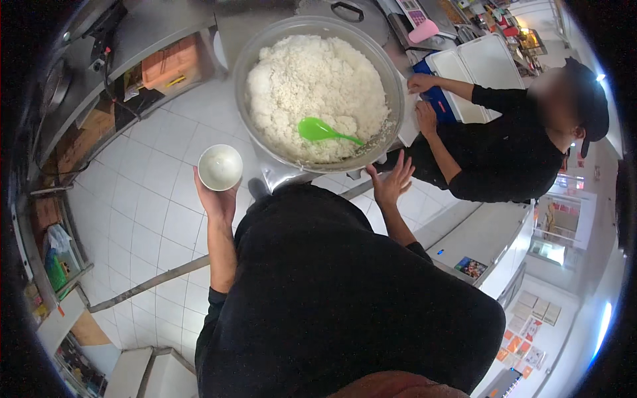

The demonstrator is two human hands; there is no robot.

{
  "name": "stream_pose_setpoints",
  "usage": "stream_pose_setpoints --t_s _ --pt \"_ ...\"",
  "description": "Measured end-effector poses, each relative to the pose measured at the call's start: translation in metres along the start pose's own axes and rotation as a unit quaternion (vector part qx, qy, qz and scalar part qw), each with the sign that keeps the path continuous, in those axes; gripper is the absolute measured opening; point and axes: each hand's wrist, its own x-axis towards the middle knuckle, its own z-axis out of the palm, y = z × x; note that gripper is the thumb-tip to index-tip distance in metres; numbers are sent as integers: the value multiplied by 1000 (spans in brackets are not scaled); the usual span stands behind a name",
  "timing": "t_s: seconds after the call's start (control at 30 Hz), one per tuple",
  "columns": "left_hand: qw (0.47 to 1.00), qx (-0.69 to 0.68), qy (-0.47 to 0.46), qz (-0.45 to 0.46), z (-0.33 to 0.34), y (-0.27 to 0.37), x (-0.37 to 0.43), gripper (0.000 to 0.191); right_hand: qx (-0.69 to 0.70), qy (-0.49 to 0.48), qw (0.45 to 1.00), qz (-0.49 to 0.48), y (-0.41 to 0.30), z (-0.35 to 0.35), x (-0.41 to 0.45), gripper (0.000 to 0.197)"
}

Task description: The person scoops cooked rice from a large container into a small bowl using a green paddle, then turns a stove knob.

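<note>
My left hand (219, 199) holds a small white bowl (220, 167) from below, left of a large round metal pan; its opening faces up and I see no food in it. Cooked white rice (318, 84) is heaped in the pan (242, 94). On the near part of the rice lies a bright green plastic rice paddle (318, 130), its handle pointing right towards the rim. My right hand (390, 180) is at the pan's near right edge, fingers spread and holding nothing; whether it touches the rim I cannot tell.
A co-worker in black (497, 149) stands at the right, hands near a blue and white cooler box (448, 107). A digital scale (415, 12) and a pink scoop (423, 32) sit beyond the pan. Steel counters with shelves (149, 40) run along the left, above a white tiled floor (164, 199).
</note>
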Motion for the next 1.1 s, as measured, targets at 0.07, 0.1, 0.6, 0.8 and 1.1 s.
stream_pose_setpoints --t_s 0.07,0.1,0.6,0.8,1.1 --pt "1000 10 1 -15 3 -1 0 54 14 -22 997 78 32 10 -6 102" --pt "1000 17 3 -25 7 -2 0 53 196 3 976 90 41 11 -4 96" --pt "996 62 -62 -36 55 13 9 63 -233 -100 877 -407 -126 11 98 16" --pt "999 29 -27 -8 16 17 -1 62 -131 -125 855 -486 -119 28 114 14" --pt "998 26 32 44 -9 10 -19 62 -15 -351 790 -502 -154 9 181 28"
